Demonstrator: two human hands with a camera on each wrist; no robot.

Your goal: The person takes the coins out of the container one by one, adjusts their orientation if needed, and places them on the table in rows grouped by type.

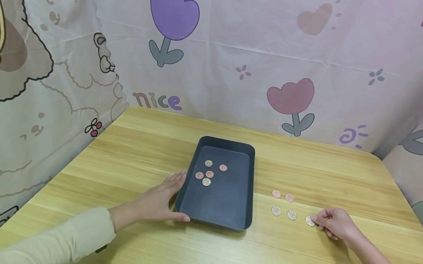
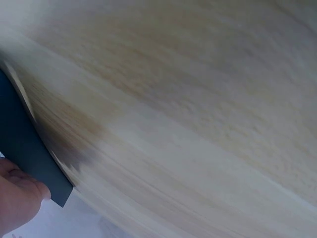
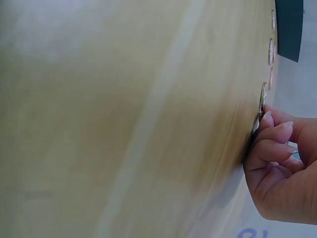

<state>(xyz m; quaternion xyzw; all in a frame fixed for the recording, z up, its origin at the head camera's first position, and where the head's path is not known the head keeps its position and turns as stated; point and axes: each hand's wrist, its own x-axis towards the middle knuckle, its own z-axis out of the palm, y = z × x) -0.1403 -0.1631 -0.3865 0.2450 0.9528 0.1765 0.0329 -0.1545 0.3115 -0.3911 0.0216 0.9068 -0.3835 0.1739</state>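
Observation:
My right hand (image 1: pixel 335 222) pinches a silver-coloured coin (image 1: pixel 309 221) between thumb and fingertips, right of the tray. In the right wrist view that coin (image 3: pixel 263 96) shows nearly edge-on at the fingertips of the hand (image 3: pixel 282 163). To its left lie two more silver coins (image 1: pixel 284 213), with two copper-coloured coins (image 1: pixel 289 198) behind them. My left hand (image 1: pixel 157 200) lies spread at the near left corner of a dark rectangular tray (image 1: pixel 214 215), fingers along its left wall and thumb by the near rim. Inside the tray are three copper coins (image 1: pixel 223 167) and two pale gold coins (image 1: pixel 206 182).
All of this is on a light wooden table (image 1: pixel 151 144). Patterned cloth (image 1: pixel 234 34) hangs behind the table and along both sides. The tray's low walls (image 1: pixel 253 189) stand between its coins and the ones on the table.

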